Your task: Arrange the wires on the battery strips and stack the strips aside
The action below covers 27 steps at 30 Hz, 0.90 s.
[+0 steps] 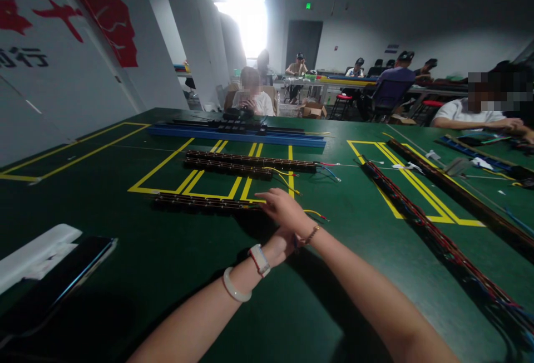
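My right hand (281, 205) reaches across the front dark wire harness strip (200, 202), at its right end. Its fingers are stretched out to the left and look apart; whether they touch the strip I cannot tell. My left hand (285, 243), with a watch and a pale bangle at its wrist, is crossed beneath my right wrist, its fingers hidden. Yellow wires with red-sleeved lugs (317, 214) stick out to the right of my hands. Just behind lie two more dark strips (250, 160), with yellow, red and blue lead ends.
Yellow tape outlines mark the green table (175, 285). Blue channels (237, 134) lie at the far side. Long harnesses (429, 224) run along the right. A phone (62, 279) and a white object (37, 251) rest at left. Co-workers sit beyond the table and at right.
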### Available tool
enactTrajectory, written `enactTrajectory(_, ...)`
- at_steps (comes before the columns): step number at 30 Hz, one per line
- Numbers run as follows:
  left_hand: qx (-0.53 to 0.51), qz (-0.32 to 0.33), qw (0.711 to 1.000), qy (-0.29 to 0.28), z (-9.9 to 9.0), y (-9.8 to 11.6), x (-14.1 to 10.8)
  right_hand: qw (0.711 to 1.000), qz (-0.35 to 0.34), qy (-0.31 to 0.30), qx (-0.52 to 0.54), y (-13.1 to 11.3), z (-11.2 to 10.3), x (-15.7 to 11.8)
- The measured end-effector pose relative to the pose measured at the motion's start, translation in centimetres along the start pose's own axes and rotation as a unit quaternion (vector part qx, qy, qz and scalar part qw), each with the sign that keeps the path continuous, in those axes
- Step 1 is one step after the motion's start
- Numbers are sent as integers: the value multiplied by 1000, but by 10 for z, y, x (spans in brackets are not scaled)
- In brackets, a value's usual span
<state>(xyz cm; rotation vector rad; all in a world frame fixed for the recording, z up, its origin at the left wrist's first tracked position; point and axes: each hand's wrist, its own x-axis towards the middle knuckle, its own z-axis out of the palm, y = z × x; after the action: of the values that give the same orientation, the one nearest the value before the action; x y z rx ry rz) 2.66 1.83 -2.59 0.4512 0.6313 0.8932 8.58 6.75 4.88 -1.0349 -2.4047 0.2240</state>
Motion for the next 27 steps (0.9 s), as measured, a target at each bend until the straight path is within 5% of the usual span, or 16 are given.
enactTrajectory(6, 85, 5, 996, 20, 7, -3, 4, 991, 104, 83, 10, 59, -17, -62)
enactTrajectory(9, 230, 7, 973, 26, 8, 1, 1, 988, 120, 80, -60, 87, -9, -96)
enactTrajectory(14, 486, -37, 872, 40, 4, 26, -6, 982, 162, 36, -92, 103, 3, -123)
enactTrajectory(18, 650, -13, 758, 60, -1, 43, -13, 982, 180, 20, -58, 103, 4, -122)
enactTrajectory(22, 754, 45, 651, 77, -1, 51, -21, 982, 185, 14, -36, 99, 1, -121)
enactTrajectory(27, 821, 69, 563, 60, 8, 56, -33, 982, 185, 7, -29, 97, 0, -122)
